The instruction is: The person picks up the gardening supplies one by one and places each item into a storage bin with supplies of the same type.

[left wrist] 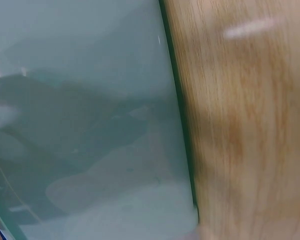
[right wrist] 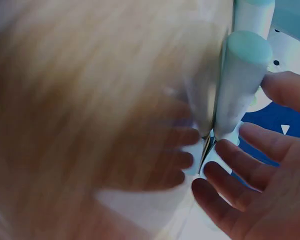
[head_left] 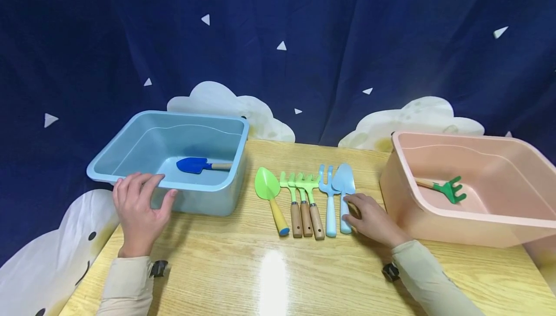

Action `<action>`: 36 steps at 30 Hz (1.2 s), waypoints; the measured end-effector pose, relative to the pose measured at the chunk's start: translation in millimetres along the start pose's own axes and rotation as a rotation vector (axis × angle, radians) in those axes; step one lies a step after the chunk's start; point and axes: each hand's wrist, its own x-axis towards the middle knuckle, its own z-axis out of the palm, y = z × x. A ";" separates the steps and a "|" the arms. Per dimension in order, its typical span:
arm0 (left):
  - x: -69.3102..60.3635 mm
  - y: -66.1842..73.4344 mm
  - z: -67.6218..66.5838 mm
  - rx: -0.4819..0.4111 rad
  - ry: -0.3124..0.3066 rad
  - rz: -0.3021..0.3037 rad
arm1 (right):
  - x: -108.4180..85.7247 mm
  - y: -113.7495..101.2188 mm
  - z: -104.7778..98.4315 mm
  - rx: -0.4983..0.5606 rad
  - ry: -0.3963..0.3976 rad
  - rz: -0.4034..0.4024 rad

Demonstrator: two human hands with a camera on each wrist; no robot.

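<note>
In the head view my left hand (head_left: 141, 210) rests at the front rim of the blue bin (head_left: 221, 200), fingers loosely bent and thumb apart. My right hand (head_left: 373, 219) is at the handle of the light blue trowel (head_left: 344, 181), thumb and fingers spread. In the right wrist view, the right hand (right wrist: 255, 165) has its thumb and fingertips beside the pale handle (right wrist: 240, 85), not closed round it; contact is hard to tell. Left of that trowel lie a light blue fork (head_left: 330, 210), several green rakes (head_left: 306, 214) with wooden handles and a green trowel (head_left: 267, 184) with a yellow handle.
A dark blue trowel (head_left: 193, 164) lies inside the blue bin at the left. At the right stands a pink bin (head_left: 412, 214) holding a green rake (head_left: 451, 190) with a wooden handle. Behind the wooden table (head_left: 217, 267) hangs a dark blue curtain (head_left: 269, 7).
</note>
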 end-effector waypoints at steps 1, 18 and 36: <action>0.1 0.1 0.4 0.001 -0.004 0.001 | -1.1 1.1 0.6 0.009 -0.013 0.003; 1.3 2.0 2.2 -0.014 0.006 0.010 | -7.0 10.7 -7.5 0.085 -0.131 -0.038; 1.7 1.5 0.5 -0.024 0.009 -0.001 | -25.0 23.4 -17.6 0.232 -0.211 -0.007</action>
